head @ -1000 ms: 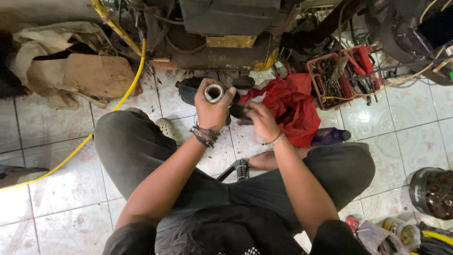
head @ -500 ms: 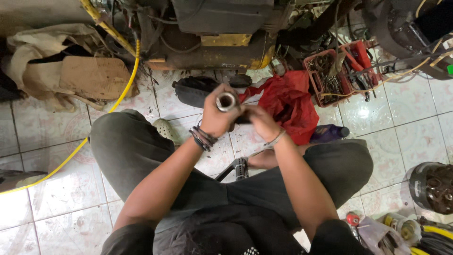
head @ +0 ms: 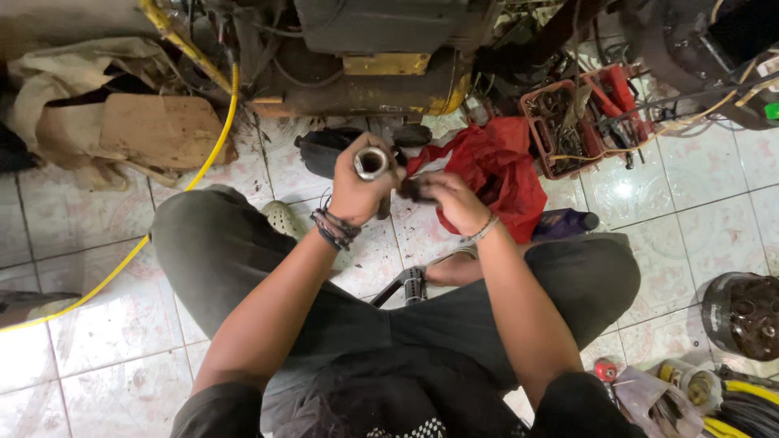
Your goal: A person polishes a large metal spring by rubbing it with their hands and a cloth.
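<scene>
Your left hand (head: 357, 191) grips one metal tube (head: 372, 164). Just right of the tube, your right hand (head: 446, 199) pinches one small dark part (head: 411, 190). One red cloth (head: 495, 170) lies beyond.

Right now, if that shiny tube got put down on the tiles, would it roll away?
Probably yes. The tube looks round and hollow, so on its side it would likely roll on the glossy tiles. It looks like metal, so probably stiff and heavyish. The left hand wraps it firmly.

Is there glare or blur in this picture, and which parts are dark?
Head view: lamp glare shines on the white floor tiles beside the red crate; the left hand, its metal tube and the right hand look fairly sharp; the machine at the top lies in deep shadow.
</scene>
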